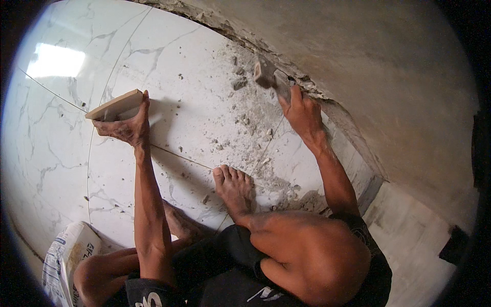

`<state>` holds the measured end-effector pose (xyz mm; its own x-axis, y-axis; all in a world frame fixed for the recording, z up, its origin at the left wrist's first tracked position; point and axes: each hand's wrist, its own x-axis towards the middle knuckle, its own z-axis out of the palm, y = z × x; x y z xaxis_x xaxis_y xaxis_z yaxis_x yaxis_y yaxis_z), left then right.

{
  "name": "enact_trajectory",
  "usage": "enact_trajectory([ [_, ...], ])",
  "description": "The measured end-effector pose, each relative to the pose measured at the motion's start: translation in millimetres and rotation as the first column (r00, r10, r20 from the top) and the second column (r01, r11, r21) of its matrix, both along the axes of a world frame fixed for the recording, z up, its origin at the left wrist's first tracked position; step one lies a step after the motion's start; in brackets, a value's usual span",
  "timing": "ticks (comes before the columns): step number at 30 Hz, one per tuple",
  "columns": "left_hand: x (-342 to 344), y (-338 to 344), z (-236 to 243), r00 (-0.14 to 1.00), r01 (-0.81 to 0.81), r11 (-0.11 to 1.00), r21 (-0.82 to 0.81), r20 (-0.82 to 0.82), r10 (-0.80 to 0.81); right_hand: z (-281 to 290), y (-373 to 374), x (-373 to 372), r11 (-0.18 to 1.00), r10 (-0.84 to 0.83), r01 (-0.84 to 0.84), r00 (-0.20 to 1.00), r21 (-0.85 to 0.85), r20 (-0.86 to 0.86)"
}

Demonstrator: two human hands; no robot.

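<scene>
My left hand grips a flat tan tile piece, holding it on edge on the white marble-pattern floor tiles at the left. My right hand is closed around the handle of a hammer, whose head sits against the broken base of the grey plaster wall. Grey rubble and dust lie on the tiles between the hammer and my bare foot. I am crouched, with my knee low in the picture.
A white printed sack lies at the lower left. A chipped groove runs along the foot of the wall. A lower grey step or ledge sits at the lower right, with a dark object by it.
</scene>
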<state>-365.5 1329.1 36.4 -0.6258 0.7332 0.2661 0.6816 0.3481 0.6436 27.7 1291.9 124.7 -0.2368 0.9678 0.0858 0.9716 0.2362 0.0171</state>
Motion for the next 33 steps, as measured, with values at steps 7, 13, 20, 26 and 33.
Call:
enact_trajectory([
  [7, 0.1, 0.9, -0.1, 1.0, -0.008, 1.0, -0.017, 0.004, 0.008, -8.4, 16.6, 17.6, 0.975, -0.169, 0.177, 0.983, -0.133, 0.069],
  [13, -4.9, 0.4, -1.4, 1.0, -0.001, 1.0, -0.003, -0.023, 0.001, -4.7, -4.9, -0.3, 0.963, 0.217, -0.179, 0.959, 0.201, -0.183],
  [20, 2.3, 2.2, 5.4, 0.995, 0.009, 0.999, 0.047, 0.103, -0.014, -4.2, 11.9, -6.6, 0.966, -0.119, 0.135, 0.989, -0.22, 0.085],
  [26, -2.2, -0.3, 3.2, 0.999, -0.008, 1.0, -0.015, 0.039, 0.009, 0.9, 15.4, -26.1, 0.95, 0.271, -0.233, 0.946, 0.21, -0.177],
  [33, 3.0, 0.9, 4.5, 0.999, 0.01, 1.0, 0.007, 0.037, -0.011, -11.3, 34.5, -18.6, 0.984, -0.103, 0.099, 0.995, -0.149, -0.019],
])
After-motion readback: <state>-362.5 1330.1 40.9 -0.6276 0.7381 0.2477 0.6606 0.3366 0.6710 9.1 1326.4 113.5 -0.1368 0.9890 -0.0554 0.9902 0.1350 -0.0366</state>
